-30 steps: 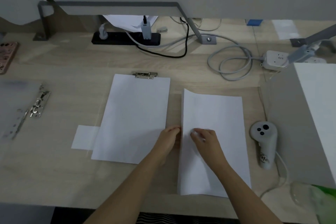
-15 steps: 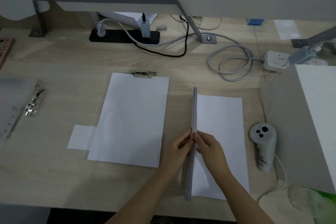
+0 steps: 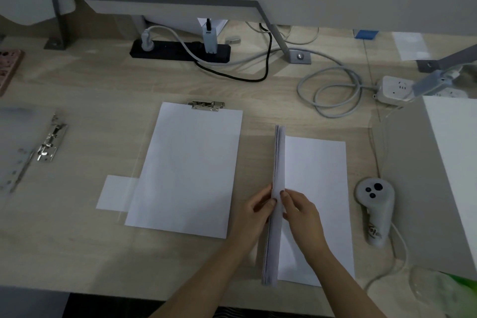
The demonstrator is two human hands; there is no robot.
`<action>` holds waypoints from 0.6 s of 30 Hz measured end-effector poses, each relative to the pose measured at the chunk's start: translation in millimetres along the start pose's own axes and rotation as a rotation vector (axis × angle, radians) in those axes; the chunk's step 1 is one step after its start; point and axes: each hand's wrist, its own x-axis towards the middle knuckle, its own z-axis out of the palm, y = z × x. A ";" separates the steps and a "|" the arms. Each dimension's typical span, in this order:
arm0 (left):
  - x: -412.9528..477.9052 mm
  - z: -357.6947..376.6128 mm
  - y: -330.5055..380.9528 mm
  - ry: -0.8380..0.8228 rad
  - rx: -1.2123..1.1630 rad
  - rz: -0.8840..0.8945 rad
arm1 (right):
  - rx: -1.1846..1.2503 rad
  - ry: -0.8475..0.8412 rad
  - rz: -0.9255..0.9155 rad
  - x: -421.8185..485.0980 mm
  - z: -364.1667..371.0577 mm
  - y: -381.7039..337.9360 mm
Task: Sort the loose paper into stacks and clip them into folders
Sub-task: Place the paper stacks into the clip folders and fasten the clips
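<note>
**Paper stack on edge, held from both sides**

A stack of white paper sheets [image 3: 275, 188] stands on its long edge on the light wooden desk [image 3: 77, 240], running from near the front edge towards the back. The left hand [image 3: 254, 210] closes its grip on the stack's left face and the right hand [image 3: 300, 212] on its right face, fingertips meeting at the upper edge. A flat white sheet [image 3: 317, 170] lies just right of the stack's foot. To the left, a strip of bare desk separates the stack from the clear folder with white paper under a metal clip [image 3: 191, 168]. To the right, a white handheld controller [image 3: 374, 212] lies close to the flat sheet's edge, with a grey-white box [image 3: 423, 188] beyond it. A second ago the pile lay flat with only its left edge lifting. Half a second ago it was already upright, and both hands hold the same spot.
</note>
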 end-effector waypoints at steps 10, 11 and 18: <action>5.4 -0.6 -3.2 0.187 0.317 0.106 | -0.049 0.082 -0.033 -0.8 3.3 0.7; 7.6 1.3 -2.0 0.088 0.248 0.031 | -0.044 0.066 -0.034 -1.0 4.4 2.2; 18.2 -5.2 -3.7 0.101 0.275 -0.144 | 0.030 0.075 -0.006 -0.8 5.0 7.8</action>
